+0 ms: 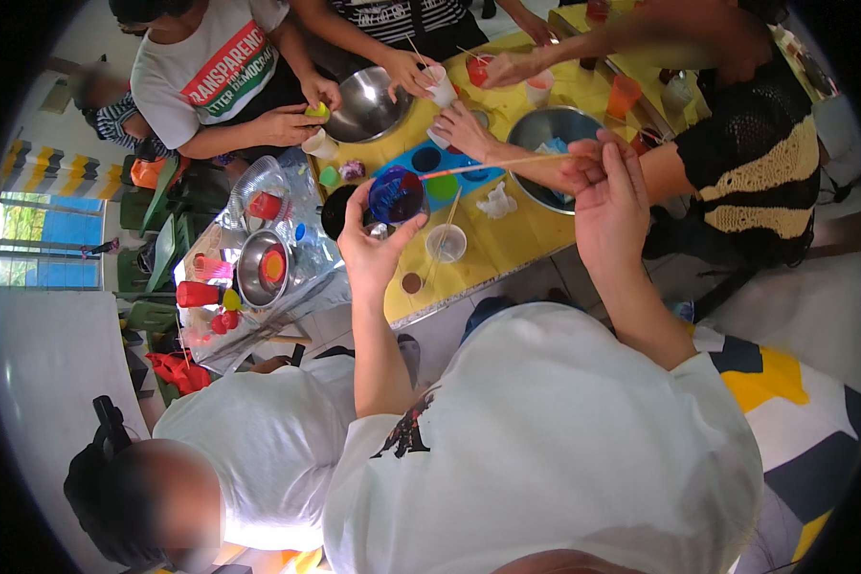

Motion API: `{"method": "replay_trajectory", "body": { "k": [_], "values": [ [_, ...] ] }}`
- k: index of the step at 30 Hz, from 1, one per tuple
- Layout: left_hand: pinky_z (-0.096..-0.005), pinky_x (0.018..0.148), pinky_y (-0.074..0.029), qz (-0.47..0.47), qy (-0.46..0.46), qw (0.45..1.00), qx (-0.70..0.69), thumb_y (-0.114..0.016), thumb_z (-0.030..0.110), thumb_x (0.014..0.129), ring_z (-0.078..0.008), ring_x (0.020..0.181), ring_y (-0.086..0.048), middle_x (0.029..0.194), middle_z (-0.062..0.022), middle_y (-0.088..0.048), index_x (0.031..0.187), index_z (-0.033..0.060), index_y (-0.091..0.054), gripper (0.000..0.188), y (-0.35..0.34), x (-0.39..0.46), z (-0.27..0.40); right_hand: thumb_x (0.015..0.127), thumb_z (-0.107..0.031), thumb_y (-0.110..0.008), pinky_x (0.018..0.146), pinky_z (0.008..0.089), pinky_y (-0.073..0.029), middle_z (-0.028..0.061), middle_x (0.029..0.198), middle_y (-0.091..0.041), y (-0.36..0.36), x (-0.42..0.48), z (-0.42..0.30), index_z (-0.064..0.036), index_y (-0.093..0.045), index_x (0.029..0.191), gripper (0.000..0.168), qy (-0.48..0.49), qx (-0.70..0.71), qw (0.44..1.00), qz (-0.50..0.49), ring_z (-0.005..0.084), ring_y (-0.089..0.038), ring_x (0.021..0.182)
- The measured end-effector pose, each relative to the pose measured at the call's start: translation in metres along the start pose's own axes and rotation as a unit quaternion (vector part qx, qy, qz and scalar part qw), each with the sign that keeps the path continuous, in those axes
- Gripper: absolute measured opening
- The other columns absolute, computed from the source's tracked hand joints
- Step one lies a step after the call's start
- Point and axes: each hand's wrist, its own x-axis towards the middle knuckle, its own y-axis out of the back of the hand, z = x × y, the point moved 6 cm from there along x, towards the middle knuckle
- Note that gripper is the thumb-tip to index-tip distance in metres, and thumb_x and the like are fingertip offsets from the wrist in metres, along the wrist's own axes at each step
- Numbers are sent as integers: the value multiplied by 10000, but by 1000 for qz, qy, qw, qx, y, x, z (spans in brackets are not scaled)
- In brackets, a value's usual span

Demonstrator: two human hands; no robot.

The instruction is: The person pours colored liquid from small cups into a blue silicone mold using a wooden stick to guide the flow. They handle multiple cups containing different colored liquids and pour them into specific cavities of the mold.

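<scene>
My left hand (374,240) grips a cup with dark blue contents (396,197), tilted so that its mouth faces me. Between the fingers of my right hand (610,201) is a thin wooden stick (502,164). Its reddish end reaches the cup's rim; whether it touches is unclear. Beneath the cup, a blue tray with round wells (396,163) is partly hidden by arms. A clear plastic cup (446,244) with thin sticks in it stands nearer me. Beside it are a crumpled white tissue (497,201) and a small brown disc (411,283).
Co-workers' hands (466,129) reach over the yellow-covered table (538,233). Steel bowls (370,100) (556,122) stand farther back. On the left, a foil-covered table (315,247) bears a steel bowl (266,269) and red containers (199,294). Another person in white (258,430) is close at my left.
</scene>
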Motion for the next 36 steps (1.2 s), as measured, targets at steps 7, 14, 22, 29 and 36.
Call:
{"method": "replay_trajectory", "body": {
  "k": [7,14,22,29,36],
  "values": [
    [-303,954,-485,-12,-6,999,47,-887,38,662,-167,1047,-620,1152,-107,-646,1272,-51,-524,715,-8,7,-8,1029,-136,-473,789,348,-564,143,987,-675,18,7,-18,-22,-540,1164,189,-1,-3,1000,13,195,-659,805],
    [-304,971,-478,1,7,999,38,-888,32,646,-166,1073,-608,1170,-100,-632,1277,-34,-522,733,-12,-3,0,1026,-128,-478,787,325,-567,136,986,-673,21,12,-28,-23,-539,1156,177,-10,-10,1000,17,182,-660,798],
    [-294,909,-500,3,86,994,68,-898,54,632,-153,1065,-604,1150,-64,-640,1283,27,-549,739,-27,-32,9,1037,-127,-450,782,327,-561,136,995,-663,1,14,-19,-25,-537,1156,179,-3,-53,997,-52,176,-654,780],
    [-316,861,-530,22,93,993,63,-903,66,617,-169,1092,-602,1164,-66,-643,1269,36,-572,732,-25,-52,-4,1042,-107,-432,724,315,-527,123,959,-658,-12,13,0,-28,-539,1122,156,-47,-50,994,-89,170,-620,727],
    [-301,823,-554,35,108,992,51,-895,61,621,-186,1072,-613,1156,-103,-644,1253,2,-570,713,-18,-65,-6,1044,-106,-427,711,308,-514,116,936,-657,-21,9,15,-32,-539,1125,157,-50,-89,987,-127,163,-606,714]
  ]
}}
